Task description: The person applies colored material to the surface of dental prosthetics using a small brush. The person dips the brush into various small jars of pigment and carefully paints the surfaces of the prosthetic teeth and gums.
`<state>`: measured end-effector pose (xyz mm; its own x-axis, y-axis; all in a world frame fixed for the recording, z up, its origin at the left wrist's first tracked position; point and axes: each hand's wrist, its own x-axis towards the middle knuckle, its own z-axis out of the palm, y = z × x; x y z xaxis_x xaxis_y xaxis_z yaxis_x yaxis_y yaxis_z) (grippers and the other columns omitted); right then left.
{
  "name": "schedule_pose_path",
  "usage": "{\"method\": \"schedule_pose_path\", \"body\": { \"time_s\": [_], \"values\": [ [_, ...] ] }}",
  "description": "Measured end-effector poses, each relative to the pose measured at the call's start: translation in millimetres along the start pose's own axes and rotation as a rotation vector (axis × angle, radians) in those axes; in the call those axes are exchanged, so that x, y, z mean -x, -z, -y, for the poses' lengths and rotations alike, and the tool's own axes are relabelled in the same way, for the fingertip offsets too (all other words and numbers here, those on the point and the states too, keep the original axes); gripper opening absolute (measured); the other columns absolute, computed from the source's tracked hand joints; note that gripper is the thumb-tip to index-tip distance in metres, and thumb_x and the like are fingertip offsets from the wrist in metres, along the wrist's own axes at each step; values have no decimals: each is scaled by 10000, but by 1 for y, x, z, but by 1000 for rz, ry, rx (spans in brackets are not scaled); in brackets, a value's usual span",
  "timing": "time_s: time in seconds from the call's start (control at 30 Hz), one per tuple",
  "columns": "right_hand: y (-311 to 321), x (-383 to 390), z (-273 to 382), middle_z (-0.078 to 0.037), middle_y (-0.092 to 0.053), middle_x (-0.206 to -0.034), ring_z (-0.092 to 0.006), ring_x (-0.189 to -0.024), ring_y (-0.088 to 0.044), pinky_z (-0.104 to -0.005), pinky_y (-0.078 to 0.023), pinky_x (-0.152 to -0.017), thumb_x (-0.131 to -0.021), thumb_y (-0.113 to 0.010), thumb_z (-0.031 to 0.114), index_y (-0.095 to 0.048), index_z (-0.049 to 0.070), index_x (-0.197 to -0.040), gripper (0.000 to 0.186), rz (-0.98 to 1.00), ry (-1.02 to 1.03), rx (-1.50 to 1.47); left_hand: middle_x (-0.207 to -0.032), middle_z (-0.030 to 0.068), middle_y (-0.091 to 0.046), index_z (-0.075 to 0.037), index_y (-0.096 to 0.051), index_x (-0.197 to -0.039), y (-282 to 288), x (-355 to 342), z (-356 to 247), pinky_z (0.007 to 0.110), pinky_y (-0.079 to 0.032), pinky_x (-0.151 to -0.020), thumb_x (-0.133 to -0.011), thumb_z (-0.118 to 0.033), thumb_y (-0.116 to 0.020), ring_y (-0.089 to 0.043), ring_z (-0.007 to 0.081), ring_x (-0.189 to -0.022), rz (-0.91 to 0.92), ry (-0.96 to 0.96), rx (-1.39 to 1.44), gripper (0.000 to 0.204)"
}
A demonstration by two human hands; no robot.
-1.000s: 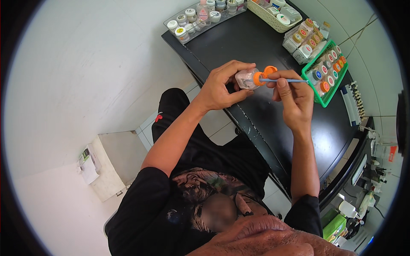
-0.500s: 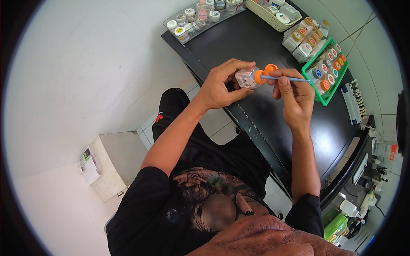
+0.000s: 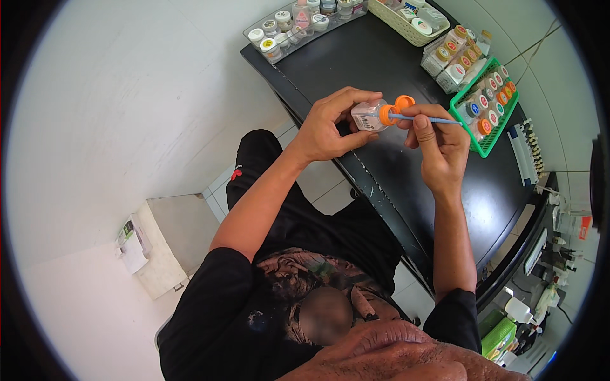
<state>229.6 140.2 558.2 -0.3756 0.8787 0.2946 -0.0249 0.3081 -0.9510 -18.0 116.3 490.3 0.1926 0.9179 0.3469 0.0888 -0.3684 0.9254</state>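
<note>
A small clear bottle (image 3: 368, 118) with an orange flip cap (image 3: 404, 102) lies tilted in my left hand (image 3: 330, 127), its mouth toward the right. My left fingers and thumb close round its sides. The cap stands open on its hinge. Between the thumb and fingers of my right hand (image 3: 440, 149) is a thin light-blue stick (image 3: 427, 119). Its left end reaches the bottle's mouth; whether the tip touches the contents cannot be made out. Both hands are above the near edge of the black table (image 3: 356, 63).
Along the table's far side stand a clear tray of small jars (image 3: 274, 58), a cream basket (image 3: 413, 37), a clear box of bottles (image 3: 438, 79) and a green basket of capped bottles (image 3: 484, 151). A strip of tooth-shaped samples (image 3: 525, 152) lies right. A cluttered side counter (image 3: 508, 279) curves below it.
Hardly anything differs. The bottle, the stick and my right hand have shifted very slightly to the right; both hands keep their hold.
</note>
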Motion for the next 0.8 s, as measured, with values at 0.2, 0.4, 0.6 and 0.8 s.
{"method": "schedule_pose_path", "body": {
  "time_s": [0.2, 0.4, 0.6, 0.8],
  "values": [
    [2, -1, -1, -90, -803, -1088, -99, -824, -688, -249, -553, -715, -1183, -670, 148, -790, -54, -1170, 236, -57, 20, 23, -1381, 80, -699, -60, -689, -1564, 0, -1, -5, 293, -636, -930, -895, 47, -867, -741, 158, -1134, 20, -44, -56, 700],
    [1, -1, 0, -78, -796, -1049, -95, -803, -678, -249, -553, -705, -1185, -668, 158, -790, -53, -1177, 244, -21, 37, 33, -1380, 94, -696, -51, -691, -1562, -1, -1, -7, 314, -648, -974, -900, 57, -831, -744, 169, -1172, 22, -33, -42, 685],
    [4, -1, 2, -70, -790, -1020, -86, -791, -672, -243, -549, -703, -1189, -665, 173, -793, -41, -1173, 250, 4, 3, 84, -1396, 93, -704, -32, -649, -1586, 0, 0, -4, 341, -624, -1057, -911, 66, -806, -744, 185, -1204, 34, 23, 7, 701],
    [5, -2, 2, -42, -778, -953, -70, -765, -659, -235, -541, -693, -1190, -671, 196, -801, -11, -1174, 245, -85, -22, 23, -1450, 101, -717, -9, -636, -1572, 3, -1, -4, 366, -586, -1135, -930, 82, -778, -719, 191, -1327, 84, 66, 44, 663]
  ]
}}
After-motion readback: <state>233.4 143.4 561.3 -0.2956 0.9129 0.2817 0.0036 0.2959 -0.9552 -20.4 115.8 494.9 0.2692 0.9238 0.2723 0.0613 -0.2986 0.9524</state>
